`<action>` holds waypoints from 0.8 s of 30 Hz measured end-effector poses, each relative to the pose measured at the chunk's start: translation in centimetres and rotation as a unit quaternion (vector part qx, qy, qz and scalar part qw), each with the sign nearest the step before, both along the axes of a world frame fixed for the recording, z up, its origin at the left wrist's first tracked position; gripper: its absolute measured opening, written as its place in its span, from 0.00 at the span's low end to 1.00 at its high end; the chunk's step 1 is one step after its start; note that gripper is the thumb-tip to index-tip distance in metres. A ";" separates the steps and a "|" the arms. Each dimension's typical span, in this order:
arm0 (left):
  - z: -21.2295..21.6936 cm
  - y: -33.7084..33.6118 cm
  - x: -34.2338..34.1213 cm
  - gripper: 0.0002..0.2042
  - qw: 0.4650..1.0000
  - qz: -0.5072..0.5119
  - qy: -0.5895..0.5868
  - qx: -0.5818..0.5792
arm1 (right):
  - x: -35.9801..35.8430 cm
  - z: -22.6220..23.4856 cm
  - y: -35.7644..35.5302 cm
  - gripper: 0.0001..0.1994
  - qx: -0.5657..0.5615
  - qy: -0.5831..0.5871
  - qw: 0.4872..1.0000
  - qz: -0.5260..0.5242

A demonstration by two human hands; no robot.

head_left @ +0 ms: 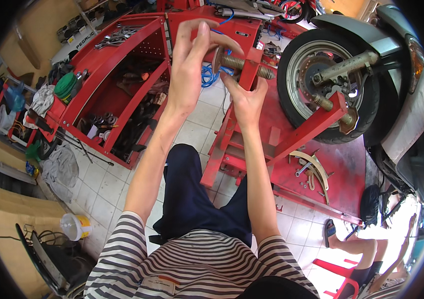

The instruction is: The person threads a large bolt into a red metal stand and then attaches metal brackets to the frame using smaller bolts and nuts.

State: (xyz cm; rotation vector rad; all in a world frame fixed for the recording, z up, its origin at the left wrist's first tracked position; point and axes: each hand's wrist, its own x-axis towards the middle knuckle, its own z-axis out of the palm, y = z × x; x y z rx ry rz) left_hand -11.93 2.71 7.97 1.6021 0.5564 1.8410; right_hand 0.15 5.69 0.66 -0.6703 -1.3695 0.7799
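My left hand [188, 72] is raised beside a rusty round plate [217, 60] on the end of a threaded clamp screw [233, 62]. Its fingers are apart and curve over the top of the plate; no firm grip shows. The screw passes through an upright red clamp arm [254, 65]. My right hand [248, 102] is closed about this arm just below the screw, thumb on the left side and a finger on the right. Right of it, a motorcycle front wheel [291, 74] stands between this arm and a second red arm [306, 132] with its own screw.
A red tool cart [117, 99] with wrenches and sockets stands at left. Curved metal parts [316, 172] and small hardware lie on the red lift platform [344, 174]. Blue hose [209, 77] is coiled behind my hands. Another person's leg [354, 245] shows lower right; a white bucket [75, 226] stands lower left.
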 end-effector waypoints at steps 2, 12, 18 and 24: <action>0.9 -1.1 0.1 0.14 0.999 -0.030 -0.014 0.004 | 0.1 0.2 -0.1 0.16 0.001 -0.002 1.000 0.001; -4.4 -2.1 0.5 0.15 0.984 0.162 0.051 -0.060 | -0.5 0.0 -0.2 0.09 0.033 0.044 0.998 -0.003; -1.1 -2.5 -0.2 0.24 0.945 0.181 0.208 -0.178 | 0.1 0.1 -0.1 0.14 0.015 0.013 1.000 -0.011; -1.1 0.2 -0.7 0.23 0.965 0.161 0.199 -0.064 | -0.2 0.2 -0.1 0.11 0.005 0.018 1.000 -0.006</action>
